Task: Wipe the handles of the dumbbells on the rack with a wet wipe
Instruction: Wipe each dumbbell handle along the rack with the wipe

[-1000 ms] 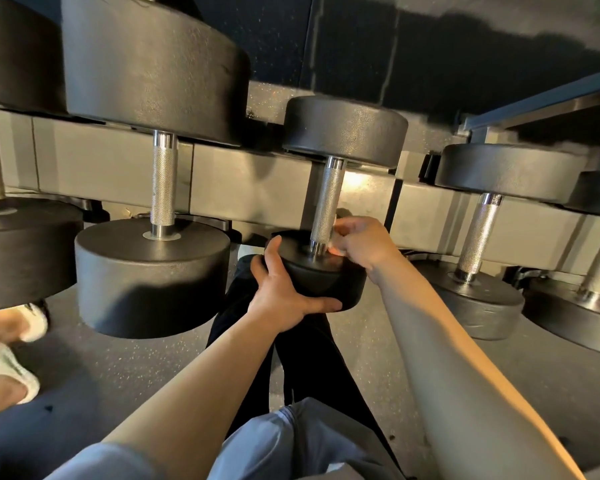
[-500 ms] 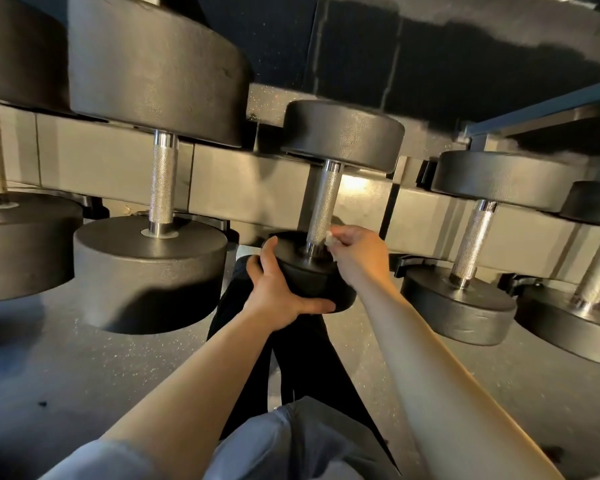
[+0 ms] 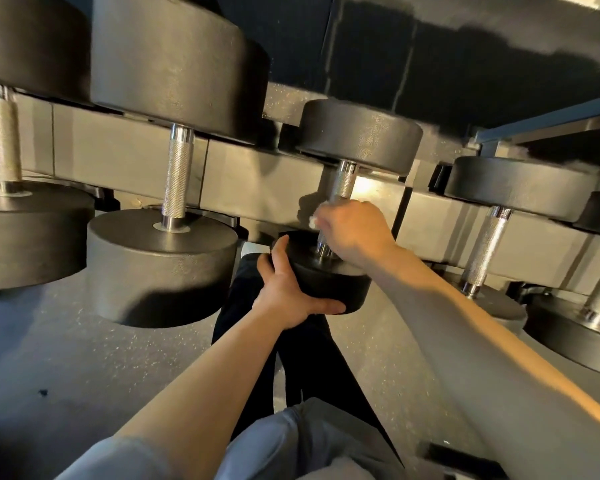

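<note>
Head view, L hand (image 3: pixel 288 292) grips dumbbell end (image 3: pixel 329 282), R hand (image 3: pixel 354 230) round handle (image 3: pixel 343 183), wipe (image 3: pixel 313 221) mostly hidden

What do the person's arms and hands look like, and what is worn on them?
Both forearms are bare. The left hand and the right hand show no gloves, and no rings or watch can be seen. A light grey-blue sleeve covers the left upper arm. The right arm leaves the picture still bare, so its sleeve cannot be seen.
</note>
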